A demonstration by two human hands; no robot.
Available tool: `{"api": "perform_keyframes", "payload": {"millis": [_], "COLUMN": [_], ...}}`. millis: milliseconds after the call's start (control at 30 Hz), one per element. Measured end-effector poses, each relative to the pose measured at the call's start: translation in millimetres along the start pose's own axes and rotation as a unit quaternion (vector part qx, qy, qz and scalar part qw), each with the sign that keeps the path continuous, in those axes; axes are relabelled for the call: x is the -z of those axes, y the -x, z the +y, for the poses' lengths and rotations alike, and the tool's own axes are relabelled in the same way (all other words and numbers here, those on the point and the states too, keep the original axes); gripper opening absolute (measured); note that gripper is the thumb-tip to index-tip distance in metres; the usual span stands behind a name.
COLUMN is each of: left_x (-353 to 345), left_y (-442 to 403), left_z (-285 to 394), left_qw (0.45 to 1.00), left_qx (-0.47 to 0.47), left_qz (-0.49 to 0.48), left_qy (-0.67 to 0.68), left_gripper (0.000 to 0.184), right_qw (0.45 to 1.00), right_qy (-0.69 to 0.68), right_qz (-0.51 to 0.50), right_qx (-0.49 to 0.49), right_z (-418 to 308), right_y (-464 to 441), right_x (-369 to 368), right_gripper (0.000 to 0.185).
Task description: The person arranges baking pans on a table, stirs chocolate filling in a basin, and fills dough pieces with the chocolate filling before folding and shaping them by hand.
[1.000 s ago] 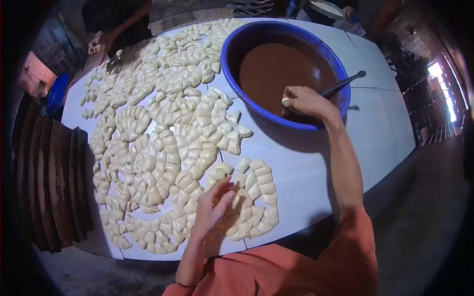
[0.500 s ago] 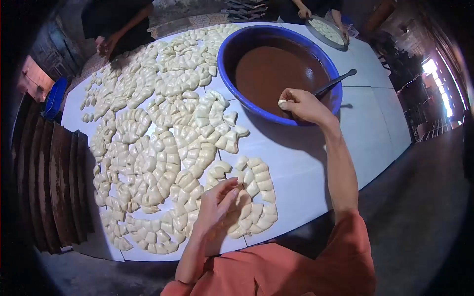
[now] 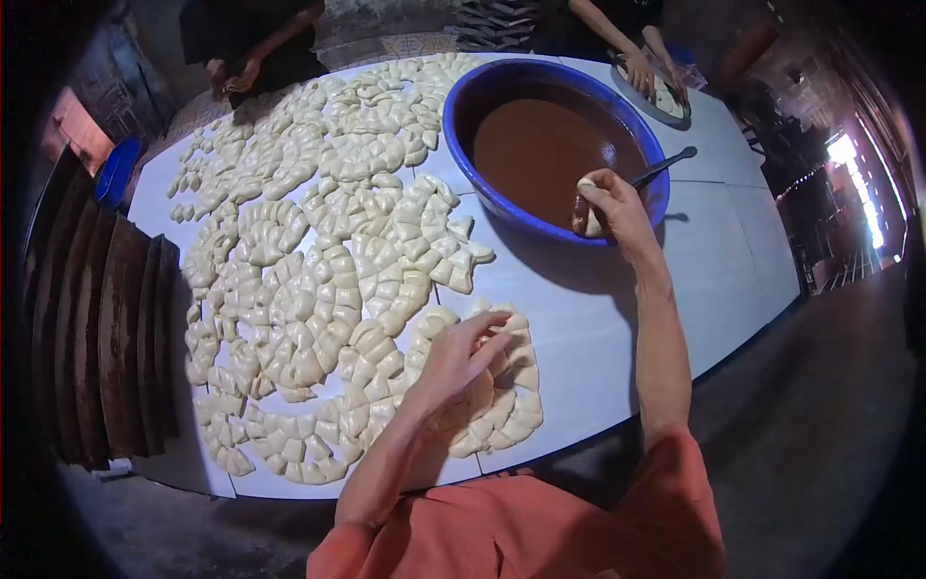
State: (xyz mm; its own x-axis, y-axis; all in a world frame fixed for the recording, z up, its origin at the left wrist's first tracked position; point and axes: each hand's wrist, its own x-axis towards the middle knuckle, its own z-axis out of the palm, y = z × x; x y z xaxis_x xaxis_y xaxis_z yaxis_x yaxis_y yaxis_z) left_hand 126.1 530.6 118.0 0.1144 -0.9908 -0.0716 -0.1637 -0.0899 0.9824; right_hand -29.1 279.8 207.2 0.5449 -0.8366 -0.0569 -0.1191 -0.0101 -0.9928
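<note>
One pale, brown-coated dough piece [image 3: 581,214] is pinched, in the head view, by the right hand [image 3: 617,208] at the five-o'clock rim of the round blue plastic basin [image 3: 479,193], where drips would likely fall back into the brown liquid [image 3: 545,150]. The left hand [image 3: 461,357], fingers parted, holds nothing visible at its seven o'clock; whether it touches the glossy cream dough pieces [image 3: 323,289] is unclear.
</note>
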Motion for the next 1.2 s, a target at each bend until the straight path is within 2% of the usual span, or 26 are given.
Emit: {"api": "perform_keyframes", "payload": {"millis": [33,100,133,167,233,267,333,367,433,467,567,600,700,733,833,867,1033,1100,1133,1167,1200], "left_x": [-3,-9,-13,-17,-30,-33,-38,-42,-50,-54,-58,-59,-57,-56,-43,-37,-33,-35,-37,-37,-38], "left_y": [-11,-32,-43,-53,-78,-85,-92,-94,-96,-97,-92,-88,-80,-78,-75,-73,-63,-60,-57,-56,-55], "left_z": [4,16,21,21,15,20,33,36,40,39,37,38,27,24,8,5,-2,2,6,6,6], "left_qw": [0.999,1.000,1.000,0.998,0.987,0.987,0.940,0.940,0.894,0.874,0.854,0.849,0.859,0.849,0.886,0.907,0.931,0.948,0.949,0.949,0.950], "left_qx": [-0.038,-0.023,-0.009,-0.027,-0.028,-0.028,0.042,0.043,0.051,0.049,0.033,0.043,0.041,0.035,0.050,0.043,0.051,0.048,0.048,0.049,0.042], "left_qz": [-0.001,-0.007,-0.017,-0.023,-0.042,-0.044,-0.063,-0.066,-0.081,-0.101,-0.110,-0.093,-0.086,-0.069,0.008,0.022,0.088,0.088,0.092,0.091,0.086], "left_qy": [0.007,0.015,0.021,0.060,0.153,0.154,0.332,0.332,0.438,0.473,0.507,0.519,0.502,0.523,0.462,0.419,0.350,0.303,0.298,0.297,0.297], "left_gripper": [0.038,0.039,0.039,0.039,0.043,0.043,0.047,0.047,0.049,0.047,0.046,0.039,0.031,0.026,0.026,0.028,0.029,0.027,0.028,0.028,0.030], "right_qw": [1.000,0.996,0.989,0.989,0.969,0.961,0.948,0.932,0.933,0.925,0.907,0.897,0.909,0.909,0.893,0.905,0.929,0.974,0.980,0.980,0.985], "right_qy": [0.002,-0.073,-0.142,-0.140,-0.248,-0.272,-0.312,-0.353,-0.359,-0.380,-0.420,-0.440,-0.413,-0.416,-0.448,-0.423,-0.367,-0.201,-0.168,-0.169,-0.047], "right_qz": [-0.004,0.041,0.047,0.047,0.016,0.034,0.060,0.083,0.006,0.014,0.018,0.010,0.039,0.017,0.048,0.035,0.021,0.052,0.066,0.067,0.102], "right_qx": [0.001,-0.036,-0.023,-0.022,0.014,0.022,0.028,0.034,0.014,0.019,0.030,0.037,0.031,0.032,0.009,-0.005,0.029,0.086,0.086,0.086,0.132], "right_z": [5,7,6,6,7,10,10,11,25,32,43,45,52,59,72,77,98,97,107,107,108], "right_y": [-2,2,5,9,17,21,34,40,51,54,65,71,84,87,98,101,120,122,121,123,124], "right_x": [5,8,6,5,6,3,-12,-16,-12,-15,-23,-25,-32,-29,-30,-28,-40,-57,-61,-65,-68], "right_gripper": [0.014,0.012,0.010,0.010,0.010,0.011,0.012,0.012,0.014,0.015,0.016,0.016,0.016,0.017,0.017,0.020,0.029,0.045,0.056,0.056,0.057]}}
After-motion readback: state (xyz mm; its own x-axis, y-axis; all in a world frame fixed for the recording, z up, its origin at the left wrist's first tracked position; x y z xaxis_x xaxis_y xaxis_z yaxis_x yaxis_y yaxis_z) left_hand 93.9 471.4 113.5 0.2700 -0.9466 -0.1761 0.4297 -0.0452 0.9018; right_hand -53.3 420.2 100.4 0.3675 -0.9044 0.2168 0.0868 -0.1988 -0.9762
